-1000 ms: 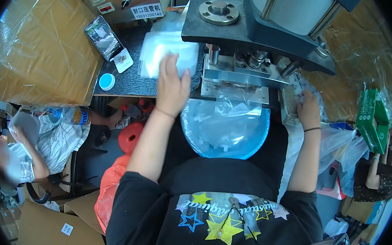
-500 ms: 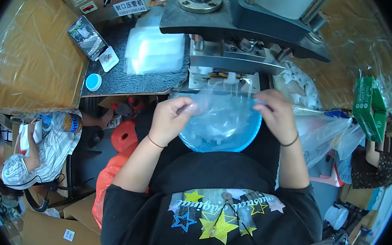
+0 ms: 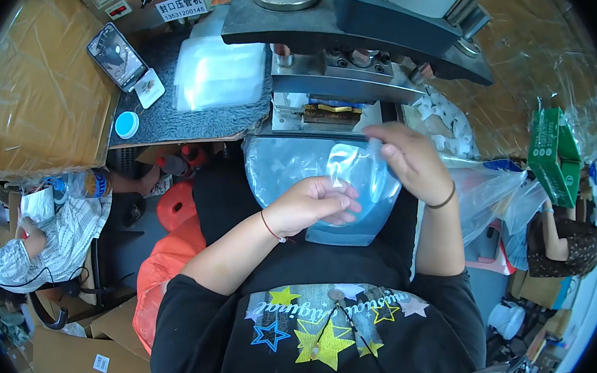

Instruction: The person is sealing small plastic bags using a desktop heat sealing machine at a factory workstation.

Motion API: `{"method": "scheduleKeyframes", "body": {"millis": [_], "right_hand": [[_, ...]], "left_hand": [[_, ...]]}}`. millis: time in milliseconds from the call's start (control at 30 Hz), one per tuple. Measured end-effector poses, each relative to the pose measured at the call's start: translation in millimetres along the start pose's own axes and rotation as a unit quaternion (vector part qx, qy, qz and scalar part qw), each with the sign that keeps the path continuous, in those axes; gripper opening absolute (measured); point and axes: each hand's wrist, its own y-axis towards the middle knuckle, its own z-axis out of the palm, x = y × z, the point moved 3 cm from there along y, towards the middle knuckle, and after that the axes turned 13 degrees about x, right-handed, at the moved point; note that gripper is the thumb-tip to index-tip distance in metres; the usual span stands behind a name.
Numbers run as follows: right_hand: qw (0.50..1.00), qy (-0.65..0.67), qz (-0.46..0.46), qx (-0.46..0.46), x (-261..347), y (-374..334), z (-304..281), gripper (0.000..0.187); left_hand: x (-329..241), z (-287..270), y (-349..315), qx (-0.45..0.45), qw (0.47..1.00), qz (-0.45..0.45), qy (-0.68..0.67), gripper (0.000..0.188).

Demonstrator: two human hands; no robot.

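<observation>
In front of my body, a light-blue basin [image 3: 258, 168] holds crumpled clear plastic, and its lower part looks pale and see-through. My left hand [image 3: 314, 203] hangs over it, fingers loosely stretched and apart. On the right, my right hand [image 3: 412, 160] is closed at the near side of the press, its fingertips slightly blurred. A shiny clear plastic piece [image 3: 344, 158] runs from those fingertips toward my left fingers. Just beyond lies the press's lower die [image 3: 331, 112], with brass-coloured and blue parts.
The heavy press head [image 3: 362, 13] overhangs the work spot. Flat clear bags [image 3: 219, 70] are stacked on the dark table, beside a phone [image 3: 116, 57] and a round blue-lidded tub [image 3: 127, 124]. White scraps [image 3: 444, 119] lie to the right. People sit at both sides.
My left hand has moved right and nearer to me, its pinch loosened. My right hand has shifted slightly up. The clear film between them has moved, and the die shows more plainly.
</observation>
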Motion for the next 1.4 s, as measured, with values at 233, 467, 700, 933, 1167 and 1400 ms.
{"method": "scheduleKeyframes", "body": {"millis": [233, 467, 700, 933, 1167, 1400], "right_hand": [[0.924, -0.270, 0.271, 0.017, -85.5, -59.0, -32.2, 0.026], [0.970, 0.030, 0.226, 0.085, -88.8, -74.3, -38.0, 0.015], [0.967, 0.003, 0.251, -0.041, -97.0, -82.8, -44.7, 0.029], [0.988, -0.040, 0.107, -0.102, -28.8, -30.6, 14.7, 0.019], [0.972, 0.168, -0.002, -0.162, 9.4, 15.5, 20.8, 0.012], [0.977, 0.143, 0.013, -0.159, 8.8, 12.7, 15.0, 0.019]], "left_hand": [[-22.5, -51.2, 12.7, -0.074, 0.995, 0.056, -0.030, 0.028], [-43.6, -85.2, -4.1, -0.335, 0.893, 0.197, 0.227, 0.030], [-80.4, -118.8, -67.7, -0.373, 0.453, 0.012, 0.810, 0.060], [-54.3, -83.8, -83.6, -0.413, 0.730, 0.221, 0.498, 0.019], [-41.2, -34.6, -41.8, -0.208, 0.893, 0.116, 0.381, 0.015], [-9.2, -27.2, -18.8, -0.151, 0.945, 0.101, 0.270, 0.022]]}}
